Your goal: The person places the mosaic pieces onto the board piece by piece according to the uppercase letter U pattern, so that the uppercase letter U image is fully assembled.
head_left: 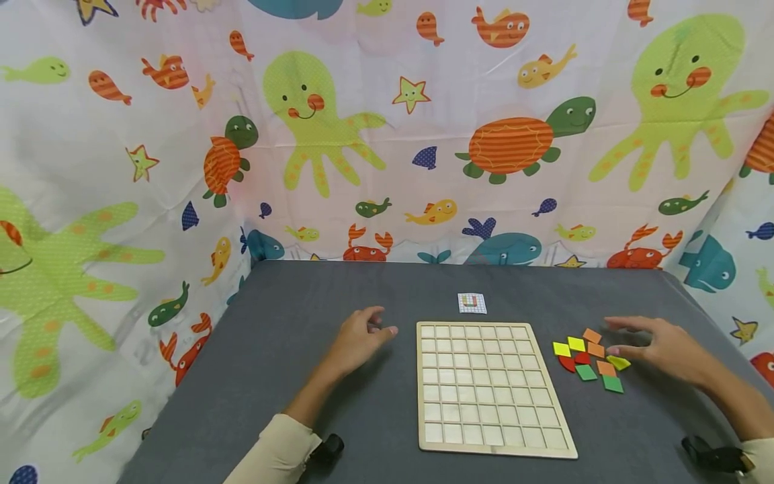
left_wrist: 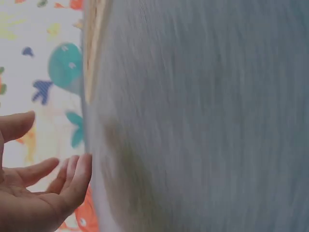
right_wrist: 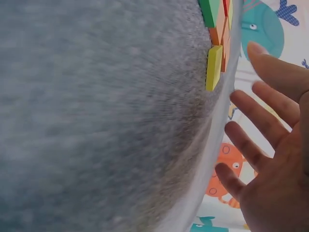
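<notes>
A wooden grid board (head_left: pixel 484 452) with square compartments lies on the dark grey table. To its left my left hand (head_left: pixel 359 343) hovers with relaxed, slightly bent fingers and nothing in them; the left wrist view shows the same hand (left_wrist: pixel 43 198) apart from the board's edge (left_wrist: pixel 91 58). Flat coloured tiles lie in a loose group right of the board, among them an orange tile (head_left: pixel 592 335), a green tile (head_left: pixel 613 384) and a yellow tile (head_left: pixel 619 362). My right hand (head_left: pixel 668 346) is just right of them, fingers spread and holding nothing, as the right wrist view confirms (right_wrist: pixel 275 159).
A small card (head_left: pixel 471 303) with a coloured U-shaped pattern on a grid lies behind the board. Grey cloth covers the table (head_left: pixel 290 296). A curtain (head_left: pixel 387 148) printed with sea animals hangs behind and at both sides.
</notes>
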Action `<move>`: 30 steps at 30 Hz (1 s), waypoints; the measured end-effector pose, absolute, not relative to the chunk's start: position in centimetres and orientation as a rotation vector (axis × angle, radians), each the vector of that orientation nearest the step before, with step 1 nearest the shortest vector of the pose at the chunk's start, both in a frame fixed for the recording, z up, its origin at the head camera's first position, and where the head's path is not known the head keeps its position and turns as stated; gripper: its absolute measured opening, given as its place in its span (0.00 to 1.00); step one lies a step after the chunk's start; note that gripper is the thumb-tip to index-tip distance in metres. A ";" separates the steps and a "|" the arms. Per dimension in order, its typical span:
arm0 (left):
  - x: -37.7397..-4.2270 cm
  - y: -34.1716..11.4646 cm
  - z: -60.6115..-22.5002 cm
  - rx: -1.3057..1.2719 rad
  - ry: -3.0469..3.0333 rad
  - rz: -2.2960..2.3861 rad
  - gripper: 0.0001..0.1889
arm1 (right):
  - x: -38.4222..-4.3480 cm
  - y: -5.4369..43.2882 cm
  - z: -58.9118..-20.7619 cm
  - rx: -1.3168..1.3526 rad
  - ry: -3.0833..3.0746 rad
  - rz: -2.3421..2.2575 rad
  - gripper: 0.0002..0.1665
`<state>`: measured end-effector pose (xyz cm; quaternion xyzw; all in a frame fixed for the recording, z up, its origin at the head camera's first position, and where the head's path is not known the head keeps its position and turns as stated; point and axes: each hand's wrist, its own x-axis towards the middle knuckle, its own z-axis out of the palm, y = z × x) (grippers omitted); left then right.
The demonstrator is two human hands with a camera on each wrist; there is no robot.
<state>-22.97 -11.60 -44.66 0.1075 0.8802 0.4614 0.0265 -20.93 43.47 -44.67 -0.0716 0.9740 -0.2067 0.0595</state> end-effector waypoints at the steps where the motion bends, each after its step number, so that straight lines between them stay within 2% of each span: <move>1: -22.6 -11.3 -44.6 0.333 2.679 1.456 0.33 | -20.7 43.5 -44.7 -0.211 2.941 -0.635 0.43; 9: -19.7 -9.3 -44.7 0.295 2.357 1.608 0.33 | -19.4 43.8 -45.5 -0.255 2.935 -0.680 0.32; 13: -18.9 -8.8 -45.1 0.273 2.219 1.688 0.33 | -19.1 43.8 -45.7 -0.250 2.929 -0.658 0.30; 24: -18.0 -7.9 -45.8 0.253 2.100 1.800 0.32 | -18.6 43.7 -45.5 -0.252 2.961 -0.556 0.20; 30: -17.9 -7.7 -46.0 0.231 2.075 1.808 0.32 | -18.3 44.0 -45.8 -0.262 2.980 -0.520 0.17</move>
